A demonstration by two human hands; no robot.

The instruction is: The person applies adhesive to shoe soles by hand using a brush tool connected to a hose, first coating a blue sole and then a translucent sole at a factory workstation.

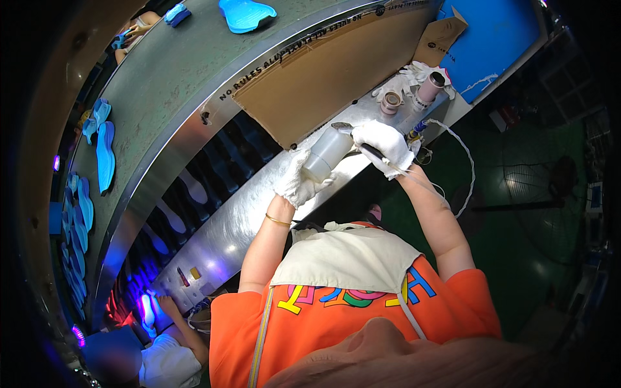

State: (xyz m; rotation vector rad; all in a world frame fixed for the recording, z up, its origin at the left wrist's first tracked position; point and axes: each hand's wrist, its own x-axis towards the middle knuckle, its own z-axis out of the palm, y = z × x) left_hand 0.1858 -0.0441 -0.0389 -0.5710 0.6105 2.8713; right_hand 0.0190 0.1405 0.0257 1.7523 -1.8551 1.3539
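Note:
In a white knit glove, my left hand (297,180) holds a translucent white plastic bottle (329,153), tilted, above the metal bench (271,182). My right hand (381,141), also gloved, grips a black-handled tool (372,151) at the bottle's upper end. A thin pale tube (418,177) trails from this tool past my right wrist. The dark, flat tip (342,126) near the bottle's end looks like a brush, though its joint with the handle is hidden by the glove.
Blue shoe soles (105,155) lie on the green conveyor belt (160,82) beyond the bench. A cardboard sheet (335,82) stands against its metal rim. A pink thermos (431,87), its cup (390,103) and spare gloves (393,87) sit at right. A co-worker (170,356) is at lower left.

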